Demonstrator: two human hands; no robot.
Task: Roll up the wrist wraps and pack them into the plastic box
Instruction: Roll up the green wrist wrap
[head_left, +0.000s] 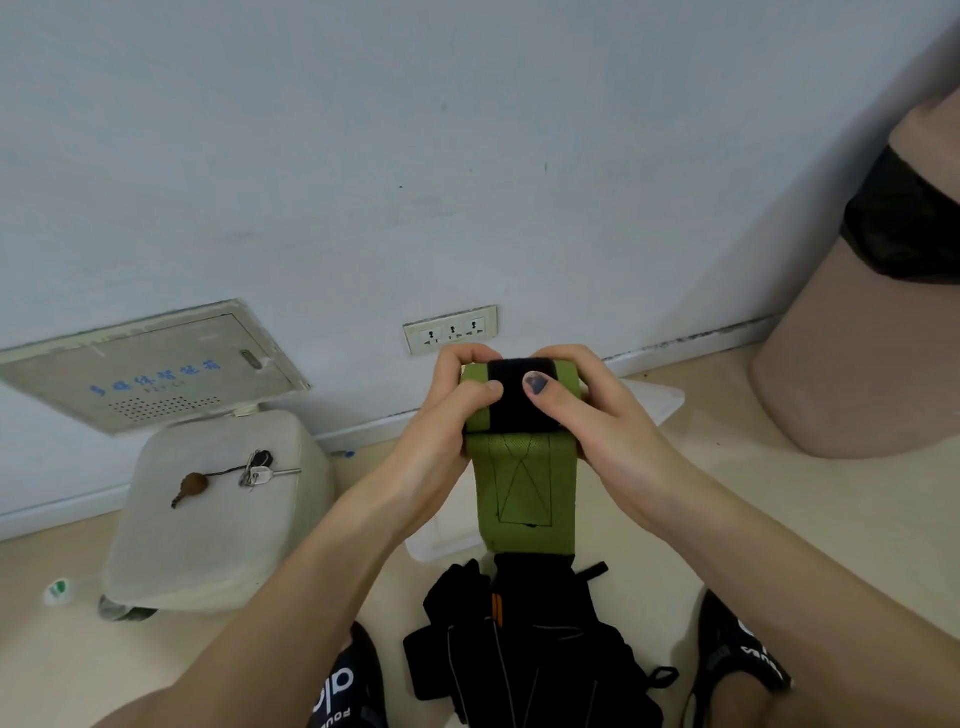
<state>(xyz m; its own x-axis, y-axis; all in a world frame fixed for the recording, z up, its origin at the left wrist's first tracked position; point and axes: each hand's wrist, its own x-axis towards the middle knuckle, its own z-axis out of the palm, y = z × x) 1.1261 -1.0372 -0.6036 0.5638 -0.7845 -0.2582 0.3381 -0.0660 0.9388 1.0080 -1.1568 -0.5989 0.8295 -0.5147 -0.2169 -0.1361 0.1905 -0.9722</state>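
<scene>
Both hands hold a green wrist wrap with a black band, partly rolled, in front of me. My left hand grips the left end of the roll, thumb pressed on the black band. My right hand grips the right end, its thumb on the band too. The loose green tail hangs down with a black end. Under my hands lies a clear plastic box, mostly hidden. A pile of black wrist wraps lies on the floor between my feet.
A white stool at left carries a bunch of keys. A brown bin with a black liner stands at right. The wall behind has a socket strip and a panel box. A small tape roll lies on the floor.
</scene>
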